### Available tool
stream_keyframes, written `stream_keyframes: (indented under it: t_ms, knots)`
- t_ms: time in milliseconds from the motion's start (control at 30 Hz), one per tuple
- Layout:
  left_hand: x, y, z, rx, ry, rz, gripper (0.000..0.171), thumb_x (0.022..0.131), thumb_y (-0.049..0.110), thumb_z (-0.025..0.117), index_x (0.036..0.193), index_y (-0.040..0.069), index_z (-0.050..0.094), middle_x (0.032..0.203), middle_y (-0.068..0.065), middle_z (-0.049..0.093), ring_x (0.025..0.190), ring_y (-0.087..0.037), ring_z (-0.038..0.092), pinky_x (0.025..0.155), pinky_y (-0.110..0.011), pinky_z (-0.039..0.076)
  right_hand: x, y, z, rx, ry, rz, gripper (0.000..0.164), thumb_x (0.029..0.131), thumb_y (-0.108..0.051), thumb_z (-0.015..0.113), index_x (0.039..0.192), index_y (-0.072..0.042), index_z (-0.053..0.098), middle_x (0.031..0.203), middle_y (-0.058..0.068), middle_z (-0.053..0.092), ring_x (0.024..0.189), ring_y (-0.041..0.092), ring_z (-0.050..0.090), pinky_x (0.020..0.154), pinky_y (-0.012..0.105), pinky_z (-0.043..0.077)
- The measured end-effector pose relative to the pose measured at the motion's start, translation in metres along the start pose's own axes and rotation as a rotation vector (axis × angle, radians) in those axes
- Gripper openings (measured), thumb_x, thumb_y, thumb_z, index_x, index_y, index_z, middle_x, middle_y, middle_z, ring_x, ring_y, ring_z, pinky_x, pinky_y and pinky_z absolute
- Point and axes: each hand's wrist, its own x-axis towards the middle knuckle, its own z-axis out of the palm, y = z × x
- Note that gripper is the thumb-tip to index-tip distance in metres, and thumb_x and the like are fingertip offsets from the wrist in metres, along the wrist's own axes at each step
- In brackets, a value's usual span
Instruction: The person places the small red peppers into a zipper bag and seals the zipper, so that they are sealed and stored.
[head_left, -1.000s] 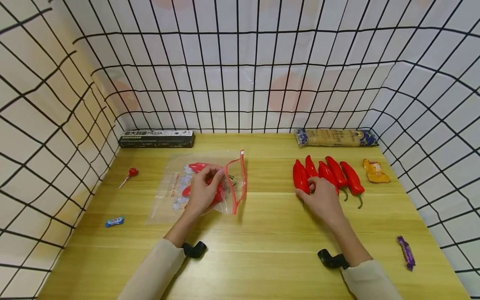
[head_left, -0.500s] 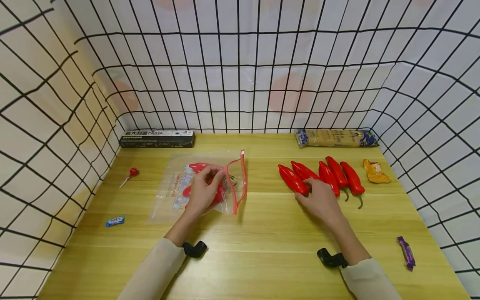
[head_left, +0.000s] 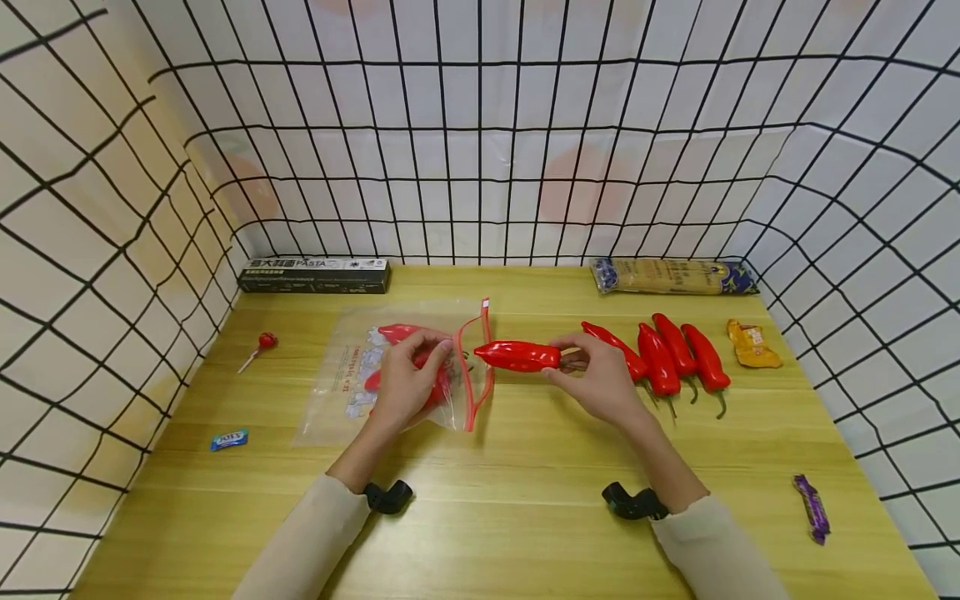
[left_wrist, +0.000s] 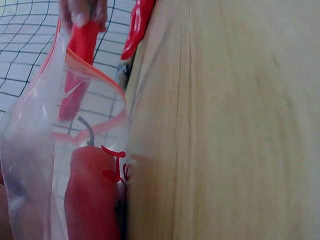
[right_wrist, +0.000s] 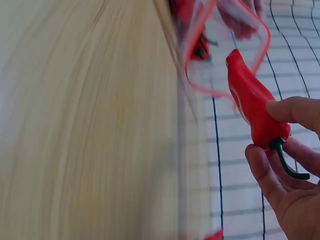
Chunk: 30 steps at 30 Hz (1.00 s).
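Note:
My right hand point(head_left: 600, 379) pinches a red chili pepper point(head_left: 517, 356) near its stem end, its tip pointing left at the bag's mouth. In the right wrist view the green stem of this chili pepper point(right_wrist: 255, 105) hangs beside the fingers. My left hand point(head_left: 408, 379) pinches the upper layer of a clear zip bag point(head_left: 337, 333) and keeps its red-edged mouth spread. Inside the bag lie red peppers point(left_wrist: 92, 195), partly hidden by the left hand. Several more red peppers point(head_left: 658, 358) lie on the table right of my right hand.
A black pasta box point(head_left: 313, 277) and a noodle packet point(head_left: 675, 276) lie along the back. A lollipop point(head_left: 266, 342) and a blue sweet point(head_left: 228, 440) are at left. An orange packet point(head_left: 752, 343) and a purple sweet point(head_left: 812, 508) lie at right. Wire mesh point(head_left: 480, 150) encloses the table.
My right hand has lifted one chili pepper from the row and carried it left to the bag's mouth. The pepper beside it lies tilted. My left hand has stayed on the bag.

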Motion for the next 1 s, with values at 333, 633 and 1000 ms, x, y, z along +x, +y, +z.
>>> stream_keyframes:
  t_ms: [333, 633, 1000]
  knots:
    - [-0.001, 0.003, 0.000, 0.003, 0.000, 0.045, 0.017, 0.092, 0.035, 0.065, 0.103, 0.024, 0.071, 0.099, 0.012, 0.071, 0.090, -0.007, 0.066, 0.082, -0.033, 0.057, 0.030, -0.019, 0.058, 0.230, -0.019, 0.043, 0.039, 0.081, -0.025, 0.080, 0.115, -0.014, 0.063, 0.114, 0.004, 0.066, 0.096, 0.021, 0.068, 0.085, 0.034, 0.057]
    - [0.000, 0.003, 0.004, -0.017, 0.014, 0.078, 0.017, 0.093, 0.031, 0.065, 0.102, 0.017, 0.070, 0.096, 0.002, 0.073, 0.084, -0.013, 0.069, 0.073, -0.026, 0.057, 0.037, -0.025, 0.087, 0.442, -0.096, 0.049, 0.051, 0.083, -0.016, 0.078, 0.127, -0.004, 0.054, 0.116, 0.008, 0.068, 0.101, 0.023, 0.067, 0.083, 0.031, 0.057]
    - [-0.002, 0.005, 0.003, -0.022, 0.011, 0.030, 0.014, 0.094, 0.029, 0.064, 0.102, 0.018, 0.069, 0.095, 0.004, 0.072, 0.083, -0.014, 0.067, 0.072, -0.024, 0.055, 0.014, -0.019, 0.053, 0.458, -0.118, -0.033, 0.042, 0.103, -0.036, 0.047, 0.141, -0.019, 0.041, 0.139, 0.009, 0.053, 0.127, 0.026, 0.054, 0.104, 0.046, 0.046]
